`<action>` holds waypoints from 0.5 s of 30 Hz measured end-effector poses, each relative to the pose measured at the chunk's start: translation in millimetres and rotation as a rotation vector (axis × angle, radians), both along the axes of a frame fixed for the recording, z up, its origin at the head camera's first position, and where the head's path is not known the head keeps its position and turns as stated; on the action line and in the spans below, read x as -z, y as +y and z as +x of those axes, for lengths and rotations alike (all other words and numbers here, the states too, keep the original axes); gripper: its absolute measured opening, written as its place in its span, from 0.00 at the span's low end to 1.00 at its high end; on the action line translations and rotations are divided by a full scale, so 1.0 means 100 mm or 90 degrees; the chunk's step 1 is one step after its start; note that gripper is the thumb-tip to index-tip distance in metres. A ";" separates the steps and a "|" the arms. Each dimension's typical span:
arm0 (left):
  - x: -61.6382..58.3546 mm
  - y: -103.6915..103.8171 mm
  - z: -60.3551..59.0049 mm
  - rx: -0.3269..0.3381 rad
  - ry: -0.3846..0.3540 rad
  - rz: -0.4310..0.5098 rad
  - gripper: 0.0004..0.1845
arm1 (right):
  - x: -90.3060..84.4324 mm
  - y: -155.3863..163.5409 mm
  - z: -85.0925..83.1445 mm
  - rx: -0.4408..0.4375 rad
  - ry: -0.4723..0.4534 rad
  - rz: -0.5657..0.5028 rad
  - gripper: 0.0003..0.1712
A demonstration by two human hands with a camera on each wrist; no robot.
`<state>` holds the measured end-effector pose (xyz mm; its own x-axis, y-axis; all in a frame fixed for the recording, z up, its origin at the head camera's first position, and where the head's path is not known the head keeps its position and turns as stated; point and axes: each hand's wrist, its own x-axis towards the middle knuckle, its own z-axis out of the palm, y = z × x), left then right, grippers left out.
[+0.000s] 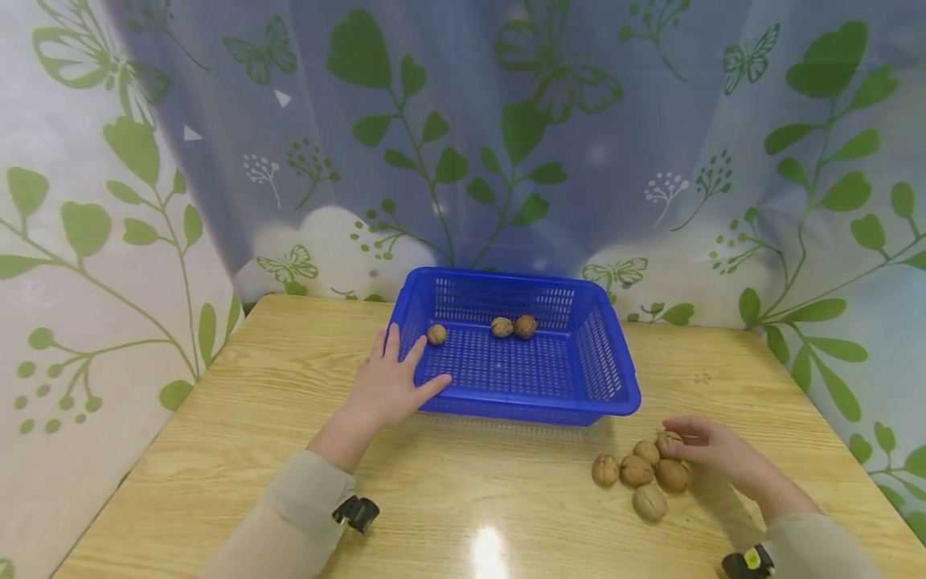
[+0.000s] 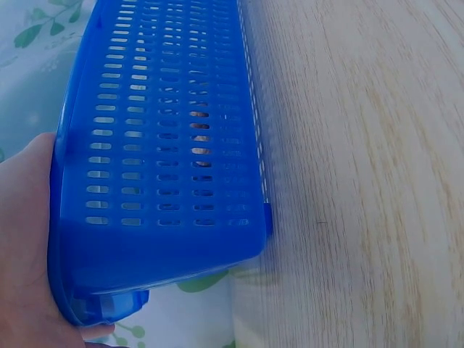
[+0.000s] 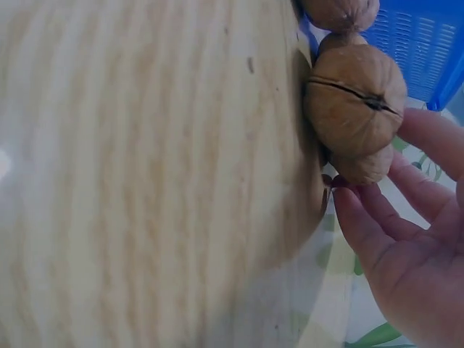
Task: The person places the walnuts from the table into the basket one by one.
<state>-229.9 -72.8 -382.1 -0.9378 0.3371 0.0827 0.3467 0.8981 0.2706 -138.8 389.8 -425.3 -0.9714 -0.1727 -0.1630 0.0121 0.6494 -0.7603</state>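
A blue plastic basket (image 1: 499,398) stands on the table, with three walnuts inside: one walnut (image 1: 436,334) near its left end and a pair, including this walnut (image 1: 525,326), by the back wall. My left hand (image 1: 387,386) rests on the basket's left front corner, its fingers spread over the rim. In the left wrist view, the slotted wall (image 2: 167,145) hides part of that hand. To the right of the basket, my right hand (image 1: 723,454) pinches a walnut (image 3: 362,168) at the back of a small pile. A cracked walnut (image 3: 355,101) lies beside those fingers.
Several other walnuts lie close together on the table, among them a walnut (image 1: 649,503) at the front and another walnut (image 1: 605,470) at the left. A leaf-patterned curtain (image 1: 463,161) hangs behind the wooden table (image 1: 448,498) and along its sides.
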 end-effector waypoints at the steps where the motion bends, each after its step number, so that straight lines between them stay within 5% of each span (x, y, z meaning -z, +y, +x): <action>1: 0.00 0.00 0.00 0.000 -0.001 -0.001 0.45 | 0.01 0.00 0.00 0.002 0.002 0.005 0.30; 15: 0.00 0.00 -0.01 -0.001 -0.003 -0.006 0.44 | -0.02 0.02 0.04 0.029 0.016 0.025 0.30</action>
